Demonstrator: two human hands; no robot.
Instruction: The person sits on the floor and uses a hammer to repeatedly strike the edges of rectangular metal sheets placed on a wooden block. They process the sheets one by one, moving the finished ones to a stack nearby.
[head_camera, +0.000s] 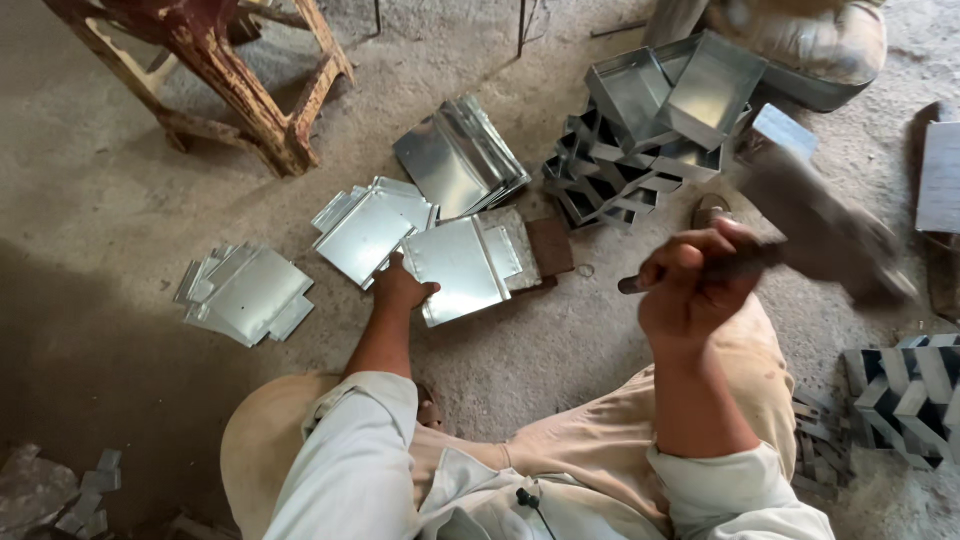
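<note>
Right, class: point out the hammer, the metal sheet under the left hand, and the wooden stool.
hammer (830, 235): head view, on its blurred head.
metal sheet (462, 268): head view, on its flat middle.
wooden stool (262, 112): head view, on its front leg.

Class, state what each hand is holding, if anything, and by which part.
The right hand grips a hammer by its handle. The left hand presses on a metal sheet at its near edge.

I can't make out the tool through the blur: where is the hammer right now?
In the head view the hammer is raised at the right, gripped by the right hand, above and right of the metal sheet that the left hand steadies.
</note>
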